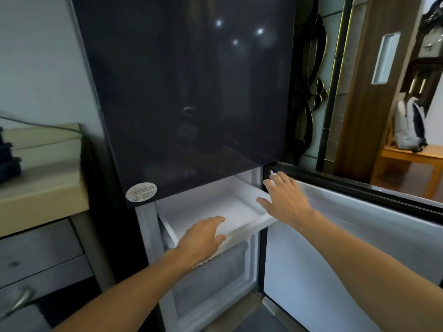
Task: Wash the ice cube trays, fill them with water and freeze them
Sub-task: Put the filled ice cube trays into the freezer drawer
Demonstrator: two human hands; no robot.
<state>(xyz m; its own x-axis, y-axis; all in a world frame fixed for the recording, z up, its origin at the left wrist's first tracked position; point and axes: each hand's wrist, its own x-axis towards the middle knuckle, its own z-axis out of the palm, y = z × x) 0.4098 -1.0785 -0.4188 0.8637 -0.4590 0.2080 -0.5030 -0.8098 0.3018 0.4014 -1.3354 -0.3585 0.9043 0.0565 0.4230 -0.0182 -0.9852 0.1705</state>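
The left hand (pixel 203 238) is resting on the drawer (pixel 254 226) front rim, fingers loose. The right hand (pixel 285 200) is touching its far right side, fingers spread, with the open door (pixel 359 236) just right (trays indistinguishable in the white blur ahead of both hands).

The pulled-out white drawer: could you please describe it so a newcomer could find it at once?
Find the tall fridge with the glossy dark upper door; its lower door stands open. Just under the dark door a shallow white drawer juts out, the left hand on its front rim. Unlike the deeper frosted drawer beneath, it is pulled forward.
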